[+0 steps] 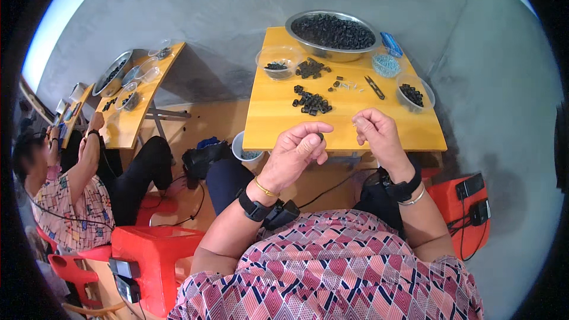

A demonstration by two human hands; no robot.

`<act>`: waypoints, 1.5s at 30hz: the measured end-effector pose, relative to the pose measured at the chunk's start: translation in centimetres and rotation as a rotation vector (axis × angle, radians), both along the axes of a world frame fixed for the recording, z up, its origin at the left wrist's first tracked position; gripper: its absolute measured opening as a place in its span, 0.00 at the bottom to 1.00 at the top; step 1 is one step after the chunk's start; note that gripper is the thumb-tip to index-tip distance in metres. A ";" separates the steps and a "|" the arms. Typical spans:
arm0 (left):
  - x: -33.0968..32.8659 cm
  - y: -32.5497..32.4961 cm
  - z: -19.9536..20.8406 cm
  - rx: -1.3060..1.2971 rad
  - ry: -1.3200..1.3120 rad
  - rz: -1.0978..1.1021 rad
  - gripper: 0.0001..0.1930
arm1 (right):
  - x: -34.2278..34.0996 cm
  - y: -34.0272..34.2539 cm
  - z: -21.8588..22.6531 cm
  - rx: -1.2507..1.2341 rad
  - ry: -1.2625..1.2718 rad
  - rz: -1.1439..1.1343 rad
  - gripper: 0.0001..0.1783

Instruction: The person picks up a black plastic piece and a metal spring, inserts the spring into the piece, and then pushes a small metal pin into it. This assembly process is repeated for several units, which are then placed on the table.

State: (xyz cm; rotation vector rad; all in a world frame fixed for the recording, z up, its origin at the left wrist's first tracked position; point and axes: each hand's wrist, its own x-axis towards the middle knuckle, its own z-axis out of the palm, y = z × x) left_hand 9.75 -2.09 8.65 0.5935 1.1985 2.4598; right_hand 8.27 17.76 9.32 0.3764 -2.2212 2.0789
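Above the near edge of the yellow table [278, 133], my left hand [294, 151] is closed on a small black part [320, 136], mostly hidden by the fingers. My right hand [379, 136] is apart from it to the right, thumb and forefinger pinched; a tiny pale thing seems to show at the fingertips, too small to name. Beyond my hands lie two piles of small black parts, a nearer one [312, 102] and a farther one [312, 69]. A few small pale pins [349, 86] are scattered beside black thread snips [374, 87].
A big metal basin [288, 31] heaped with black parts stands at the back. Clear plastic tubs flank the work: left [267, 58], right [424, 104], and one with pale blue pieces [387, 66]. A white bucket [238, 142] and red stool [142, 237] are below left; another person [77, 189] sits left.
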 end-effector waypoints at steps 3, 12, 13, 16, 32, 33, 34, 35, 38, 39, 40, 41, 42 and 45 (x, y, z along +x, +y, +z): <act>1.1 -0.5 0.1 0.066 0.084 -0.022 0.14 | 2.3 -0.8 1.9 -0.064 0.066 0.116 0.05; 3.3 -1.4 1.6 -0.070 0.242 0.041 0.11 | 7.0 -2.4 4.8 -0.125 0.236 0.230 0.05; 3.6 -1.4 1.9 -0.125 0.233 0.060 0.11 | 7.2 -2.4 5.0 -0.128 0.240 0.229 0.05; 4.2 -1.4 2.5 -0.205 0.243 0.074 0.11 | 7.7 -2.4 5.4 -0.099 0.291 0.237 0.05; 3.7 -0.7 4.8 -0.082 0.180 0.062 0.09 | 7.7 -2.6 5.7 -0.036 0.348 0.189 0.04; 3.8 -0.4 5.0 -0.081 0.181 0.061 0.09 | 7.7 -2.6 5.8 -0.028 0.352 0.188 0.05; 3.9 0.0 5.4 -0.054 0.149 0.053 0.10 | 7.7 -2.6 5.9 -0.027 0.353 0.187 0.05; 4.0 0.2 5.5 -0.028 0.116 0.045 0.11 | 7.8 -2.7 5.9 -0.044 0.356 0.172 0.05; 3.6 0.3 5.7 0.038 0.045 -0.046 0.10 | 7.9 -2.7 6.1 -0.038 0.401 0.118 0.04; 3.4 0.3 5.6 0.039 0.048 -0.046 0.10 | 7.8 -2.6 6.0 -0.016 0.440 0.076 0.04; 3.2 0.3 5.3 0.070 0.044 -0.045 0.10 | 7.7 -2.5 6.0 -0.015 0.442 0.076 0.04; 2.9 0.3 5.0 0.102 0.039 -0.043 0.10 | 7.6 -2.4 6.0 0.039 0.483 0.056 0.04; 2.7 0.2 4.8 0.102 0.040 -0.044 0.10 | 7.6 -2.3 5.9 0.092 0.523 0.034 0.04; 2.3 0.0 4.3 0.170 0.035 -0.110 0.09 | 7.7 -2.5 6.2 0.108 0.517 0.040 0.04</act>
